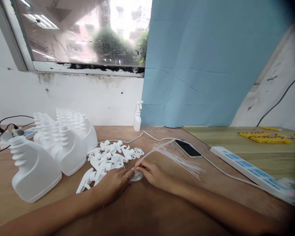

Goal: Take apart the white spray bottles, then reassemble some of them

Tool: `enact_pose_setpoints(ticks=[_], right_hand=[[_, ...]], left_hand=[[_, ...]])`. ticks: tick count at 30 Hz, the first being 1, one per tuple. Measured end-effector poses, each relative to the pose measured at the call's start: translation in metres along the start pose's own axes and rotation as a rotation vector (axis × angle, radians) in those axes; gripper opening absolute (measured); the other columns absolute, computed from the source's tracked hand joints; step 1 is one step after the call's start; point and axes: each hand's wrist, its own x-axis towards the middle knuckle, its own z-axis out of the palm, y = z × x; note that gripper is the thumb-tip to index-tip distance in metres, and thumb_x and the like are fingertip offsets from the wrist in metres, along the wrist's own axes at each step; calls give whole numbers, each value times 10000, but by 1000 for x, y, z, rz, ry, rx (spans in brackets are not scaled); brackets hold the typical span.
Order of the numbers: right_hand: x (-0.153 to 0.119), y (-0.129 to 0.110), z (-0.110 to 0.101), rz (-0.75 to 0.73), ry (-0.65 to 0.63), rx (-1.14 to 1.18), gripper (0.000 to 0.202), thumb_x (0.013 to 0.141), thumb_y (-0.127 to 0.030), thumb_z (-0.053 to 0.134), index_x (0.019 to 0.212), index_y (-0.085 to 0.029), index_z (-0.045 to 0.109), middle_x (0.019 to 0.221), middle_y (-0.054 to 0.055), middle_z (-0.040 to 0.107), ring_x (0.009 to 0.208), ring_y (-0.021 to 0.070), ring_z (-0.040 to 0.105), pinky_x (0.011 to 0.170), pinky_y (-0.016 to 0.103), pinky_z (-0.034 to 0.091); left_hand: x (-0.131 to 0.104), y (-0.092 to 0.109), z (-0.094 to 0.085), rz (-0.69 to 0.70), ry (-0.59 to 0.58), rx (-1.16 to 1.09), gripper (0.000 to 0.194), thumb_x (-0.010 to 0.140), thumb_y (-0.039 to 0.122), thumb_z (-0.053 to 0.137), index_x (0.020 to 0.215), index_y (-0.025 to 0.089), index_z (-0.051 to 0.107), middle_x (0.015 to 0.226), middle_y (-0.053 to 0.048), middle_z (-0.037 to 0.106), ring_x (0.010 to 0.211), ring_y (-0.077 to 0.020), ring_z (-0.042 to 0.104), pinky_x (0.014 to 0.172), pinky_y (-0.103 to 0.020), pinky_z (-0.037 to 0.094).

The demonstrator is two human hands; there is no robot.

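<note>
My right hand pinches the lower end of a thin white tube, which slants up to the right. My left hand, with a ring on one finger, is closed on a white plastic part on the table, and the fingertips of both hands meet there. The tube's end is hidden among the fingers. A pile of white spray trigger heads lies just beyond my left hand. To the right of my right hand lies a loose bundle of white tubes.
White bottles stand at the left. An assembled spray bottle stands by the wall. A phone, a power strip with a cable and yellow pieces are on the right. The brown table spans the front.
</note>
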Motion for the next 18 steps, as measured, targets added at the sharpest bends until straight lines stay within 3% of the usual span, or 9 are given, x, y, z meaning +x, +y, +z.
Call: enact_pose_setpoints(ticks=[13,18], right_hand=[[4,3,7,-34,37,-74,191,927,-237,502,774,-191,607,725,13,640,668,144,572,630,248,417],[1,4,7,4,47,-63,224,965,-309,460,833,-191,598,731,-1,610,674,134,552,634,243,416]], left_hand=[[0,-2,0,19,50,-22,288,970,232,409,1241,166,481,865,-56,658,779,-207,622,675,-302,489],[2,-3,-6,-19,20,-92,343,935,203,460,1278,190,455,972,-64,670,876,-214,639,757,-322,504]])
